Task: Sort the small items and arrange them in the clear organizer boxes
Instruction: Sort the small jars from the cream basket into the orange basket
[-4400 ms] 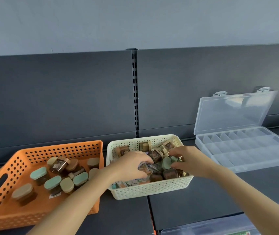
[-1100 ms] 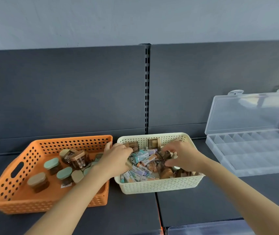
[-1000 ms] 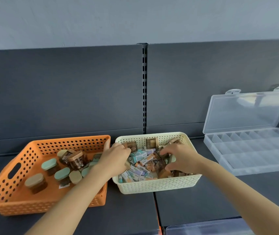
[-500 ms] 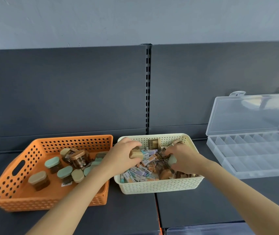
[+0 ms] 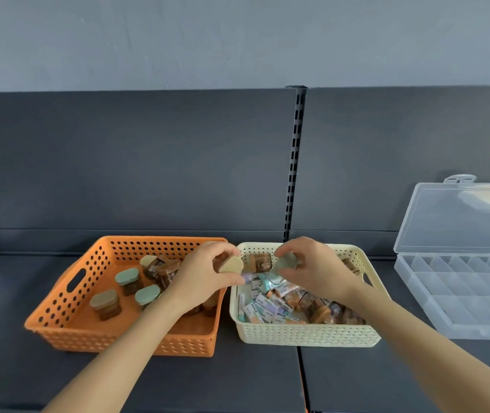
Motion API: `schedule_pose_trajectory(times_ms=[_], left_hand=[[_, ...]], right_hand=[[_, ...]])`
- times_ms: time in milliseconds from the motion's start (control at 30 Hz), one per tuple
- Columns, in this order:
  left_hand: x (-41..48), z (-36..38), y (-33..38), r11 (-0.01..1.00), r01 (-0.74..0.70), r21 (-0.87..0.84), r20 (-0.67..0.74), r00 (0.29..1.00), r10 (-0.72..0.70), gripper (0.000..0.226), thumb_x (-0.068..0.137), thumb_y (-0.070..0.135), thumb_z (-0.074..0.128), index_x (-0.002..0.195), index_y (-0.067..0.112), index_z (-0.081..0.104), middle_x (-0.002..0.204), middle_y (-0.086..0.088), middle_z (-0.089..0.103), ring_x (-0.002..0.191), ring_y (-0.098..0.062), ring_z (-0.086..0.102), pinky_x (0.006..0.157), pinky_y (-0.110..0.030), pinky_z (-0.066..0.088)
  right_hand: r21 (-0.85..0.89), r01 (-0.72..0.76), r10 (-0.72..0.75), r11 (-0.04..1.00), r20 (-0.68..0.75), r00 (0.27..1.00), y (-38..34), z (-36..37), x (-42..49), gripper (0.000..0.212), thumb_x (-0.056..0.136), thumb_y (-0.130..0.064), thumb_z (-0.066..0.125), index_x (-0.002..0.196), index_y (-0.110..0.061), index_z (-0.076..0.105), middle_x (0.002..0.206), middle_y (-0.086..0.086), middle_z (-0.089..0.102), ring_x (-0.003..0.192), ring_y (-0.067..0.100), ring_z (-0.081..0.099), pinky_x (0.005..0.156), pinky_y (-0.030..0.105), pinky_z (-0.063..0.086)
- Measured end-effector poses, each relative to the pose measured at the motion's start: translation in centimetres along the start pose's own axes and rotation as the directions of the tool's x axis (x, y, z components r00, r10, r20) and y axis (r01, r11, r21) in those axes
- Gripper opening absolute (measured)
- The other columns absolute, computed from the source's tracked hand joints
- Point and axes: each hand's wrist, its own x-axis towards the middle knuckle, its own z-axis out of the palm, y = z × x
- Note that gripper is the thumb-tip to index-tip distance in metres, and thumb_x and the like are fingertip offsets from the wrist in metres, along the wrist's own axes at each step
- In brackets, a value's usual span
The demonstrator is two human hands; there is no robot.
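Over the cream basket's (image 5: 303,335) 12 o'clock, left hand (image 5: 205,277) pinches tan-lidded jar (image 5: 229,264), right hand (image 5: 315,271) green-lidded jar (image 5: 286,260); likely light, rigid, best gripped by the sides

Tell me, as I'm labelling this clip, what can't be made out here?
All head view:
- Organizer: right part cut off by the frame edge.
- Green jar: body hidden by the right hand gripping it.
- Tan jar: mostly covered by the left hand.
- Packets in the cream basket: print too small to read.
- Orange basket: near-right corner hidden by the left forearm.
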Motion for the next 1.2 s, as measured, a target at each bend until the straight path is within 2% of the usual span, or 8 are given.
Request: schedule_pose_trajectory(times_ms=[167,367,533,633,833,933,1067,1200], left_hand=[[-2.1,-2.6,-1.8,0.996,0.036,0.087,-0.080,0.996,-0.029,0.036,0.077,0.027,0.075,0.109,0.033,0.062,0.115,0.016,0.049,0.102,-0.001,0.050,0.076,-0.005,0.035],[-4.5,-6.0,-4.4,0.975,0.165,0.149,-0.102,0.983,-0.151,0.043,0.076,0.028,0.076,0.115,0.030,0.058,0.113,0.017,0.055,0.105,-0.003,0.052,0.086,-0.021,0.043],[-6.2,-7.6,-6.7,0.939,0.265,0.221,0.016,0.961,-0.275,0.040,0.071,0.038,0.076,0.107,0.036,0.056,0.112,0.019,0.057,0.107,-0.003,0.054,0.090,-0.033,0.049],[-6.6,-7.9,-7.4,0.916,0.305,0.260,0.078,0.939,-0.335,0.043,0.070,0.041,0.075,0.107,0.039,0.055,0.115,0.017,0.056,0.105,-0.005,0.055,0.090,-0.037,0.050],[-5.8,-7.6,-7.8,0.901,0.339,0.271,0.016,0.934,-0.356,0.046,0.074,0.036,0.076,0.114,0.030,0.054,0.120,0.013,0.055,0.107,-0.008,0.054,0.092,-0.038,0.049],[-4.9,-7.4,-7.8,0.890,0.373,0.260,0.001,0.922,-0.387,0.049,0.074,0.038,0.075,0.116,0.029,0.052,0.121,0.011,0.054,0.110,-0.010,0.054,0.092,-0.039,0.050],[-3.9,-6.8,-7.7,0.881,0.405,0.246,-0.035,0.912,-0.409,0.048,0.074,0.038,0.076,0.114,0.026,0.053,0.116,0.006,0.057,0.100,-0.011,0.056,0.080,-0.031,0.052],[-3.7,-6.5,-7.5,0.869,0.413,0.273,-0.069,0.909,-0.410,0.051,0.075,0.040,0.076,0.116,0.023,0.051,0.110,0.006,0.055,0.092,-0.010,0.053,0.060,-0.021,0.038]], right_hand=[[0.086,0.083,-0.084,0.993,0.012,0.996,-3.6,2.7,1.9,0.028,0.084,-0.024,0.066,0.112,-0.025,0.064,0.113,-0.010,0.059,0.094,0.004,0.058,0.075,0.009,0.045],[0.144,0.179,-0.188,0.973,0.054,0.981,-7.5,5.4,3.9,0.036,0.085,-0.023,0.065,0.120,-0.023,0.060,0.117,-0.008,0.058,0.100,0.004,0.054,0.084,0.016,0.045],[0.168,0.259,-0.286,0.951,0.159,0.945,-9.4,7.1,4.4,0.034,0.085,-0.020,0.065,0.118,-0.021,0.061,0.109,-0.014,0.057,0.094,0.003,0.055,0.076,0.008,0.044],[0.106,0.321,-0.337,0.941,0.236,0.911,-9.9,8.2,4.5,0.039,0.085,-0.020,0.066,0.123,-0.018,0.058,0.119,-0.008,0.059,0.103,0.002,0.051,0.085,0.009,0.040],[0.119,0.305,-0.323,0.945,0.184,0.928,-10.1,9.2,6.2,0.039,0.086,-0.019,0.064,0.124,-0.019,0.057,0.121,-0.007,0.060,0.103,0.003,0.052,0.081,0.007,0.039],[0.079,0.268,-0.279,0.960,0.200,0.939,-9.9,9.9,7.1,0.046,0.086,-0.021,0.064,0.131,-0.016,0.052,0.128,-0.003,0.057,0.114,0.011,0.054,0.089,0.016,0.042],[0.048,0.261,-0.265,0.964,0.233,0.936,-10.0,10.9,7.6,0.046,0.084,-0.021,0.065,0.129,-0.018,0.052,0.125,-0.002,0.059,0.110,0.014,0.057,0.090,0.027,0.050],[0.008,0.257,-0.251,0.966,0.238,0.938,-9.8,11.6,7.8,0.053,0.082,-0.027,0.068,0.131,-0.020,0.048,0.127,-0.002,0.057,0.112,0.015,0.055,0.092,0.032,0.050]])
